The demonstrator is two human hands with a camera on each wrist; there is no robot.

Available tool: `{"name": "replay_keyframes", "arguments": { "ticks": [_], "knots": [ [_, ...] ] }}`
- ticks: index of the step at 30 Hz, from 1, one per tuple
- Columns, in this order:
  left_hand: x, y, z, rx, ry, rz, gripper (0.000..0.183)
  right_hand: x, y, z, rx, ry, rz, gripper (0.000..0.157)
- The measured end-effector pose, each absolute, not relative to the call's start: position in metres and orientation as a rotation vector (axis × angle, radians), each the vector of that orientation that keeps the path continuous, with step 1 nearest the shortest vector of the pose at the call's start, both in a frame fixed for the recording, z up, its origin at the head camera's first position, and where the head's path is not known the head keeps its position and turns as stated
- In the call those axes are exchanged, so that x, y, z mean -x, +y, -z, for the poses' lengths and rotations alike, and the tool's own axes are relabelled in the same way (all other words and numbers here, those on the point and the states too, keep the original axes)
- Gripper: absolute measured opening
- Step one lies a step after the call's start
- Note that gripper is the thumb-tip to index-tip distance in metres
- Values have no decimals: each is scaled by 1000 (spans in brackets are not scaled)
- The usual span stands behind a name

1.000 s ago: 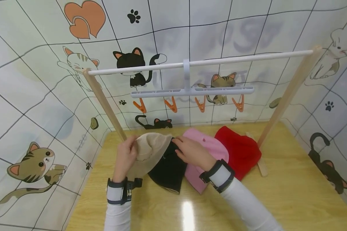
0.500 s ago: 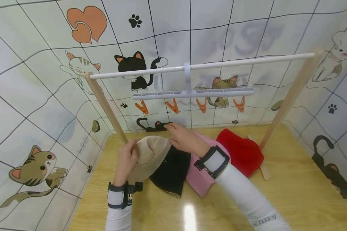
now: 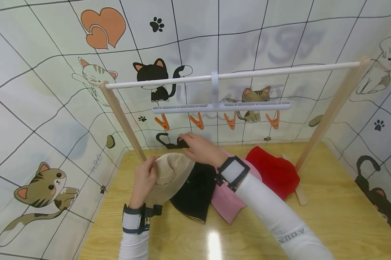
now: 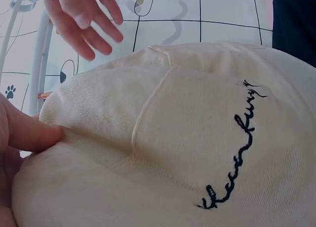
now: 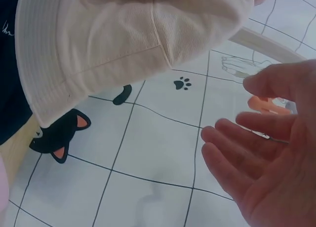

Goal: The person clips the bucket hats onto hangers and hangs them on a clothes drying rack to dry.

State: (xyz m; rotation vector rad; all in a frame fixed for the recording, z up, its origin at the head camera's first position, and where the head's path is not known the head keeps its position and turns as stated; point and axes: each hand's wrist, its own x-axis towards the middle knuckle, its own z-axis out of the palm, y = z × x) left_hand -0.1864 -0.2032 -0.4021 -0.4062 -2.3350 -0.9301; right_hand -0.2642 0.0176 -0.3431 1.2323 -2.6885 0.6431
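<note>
The left hand [image 3: 145,177] pinches the crown of a beige bucket hat [image 3: 170,171] at its left side: the thumb presses on the cloth from one side, and the fingers are curled behind it, partly hidden. The right hand [image 3: 203,148] is at the far side of this hat, its fingers extended, lightly bent and separated, and it grips nothing. From the head view one cannot tell if it touches the hat, but the right wrist view shows space between them.

The beige hat is at the left of the row, near the left wooden post [image 3: 124,122]. Its fabric is soft and finely ribbed, with a raised seam and a fold in the crown. The left wrist view shows clearly the black embroidered script, which in the head view is only a thin dark line. The right wrist view shows the brim with parallel stitched rows.

Just to the right, a black bucket hat [image 3: 193,191] is partly covered by the beige brim; then come a smooth pink hat [image 3: 227,204] and a crumpled red hat [image 3: 273,173], on the wood-grained table [image 3: 253,234]. Above, a pale plastic hanger [image 3: 221,107] with four orange clips [image 3: 231,121] hangs from a white rail [image 3: 263,73].
</note>
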Motion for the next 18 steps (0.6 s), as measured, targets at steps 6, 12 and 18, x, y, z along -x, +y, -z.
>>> {"name": "replay_keyframes", "arguments": {
  "ticks": [6, 12, 18],
  "knots": [
    [187, -202, 403, 412, -2328, 922, 24, 277, 5, 338, -1136, -2704, -856, 53],
    [187, -202, 402, 426, -2307, 926, 25, 289, -8, 330, -1071, -2624, -1235, 51],
    [187, -201, 403, 432, -2303, 909, 24, 292, -20, 324, -1008, -2525, -1613, 48]
  ]
}}
